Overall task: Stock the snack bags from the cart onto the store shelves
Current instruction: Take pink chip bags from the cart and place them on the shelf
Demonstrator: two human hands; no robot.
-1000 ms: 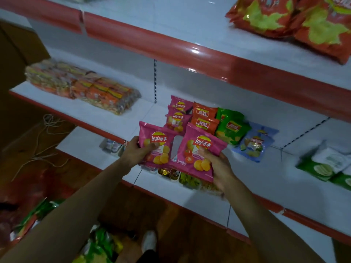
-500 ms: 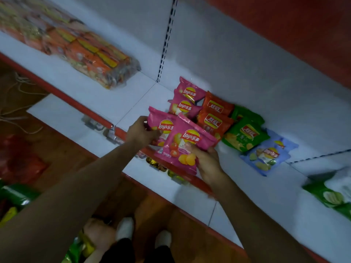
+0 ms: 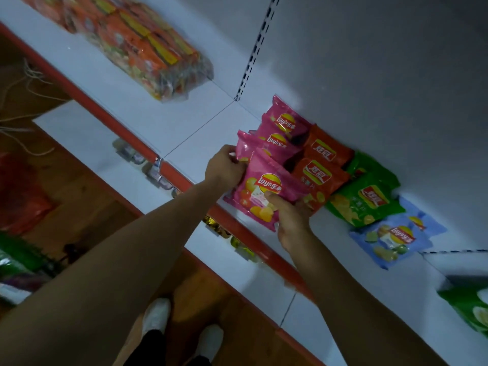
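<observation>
- A shop: a white metal shelf [image 3: 200,133] with a red edge strip [image 3: 87,100] along its front, running from 10 to 5 o'clock.
- A slotted upright [image 3: 257,48] in the back panel at 12 o'clock.
- Snack stock grouped by colour at 1 to 3 o'clock: pink Lay's bags [image 3: 285,122], orange bags [image 3: 324,151], a green bag [image 3: 369,199], a blue bag [image 3: 396,236].
- A wrapped multipack [image 3: 148,46] at 11 o'clock, and a lower shelf [image 3: 79,128] at 9.

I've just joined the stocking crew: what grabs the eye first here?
Centre frame, the left hand grips the rear pink Lay's crisp bag and the right hand pinches the front pink Lay's crisp bag at the white shelf. A clear-wrapped bundle of orange packets lies upper left.
</observation>
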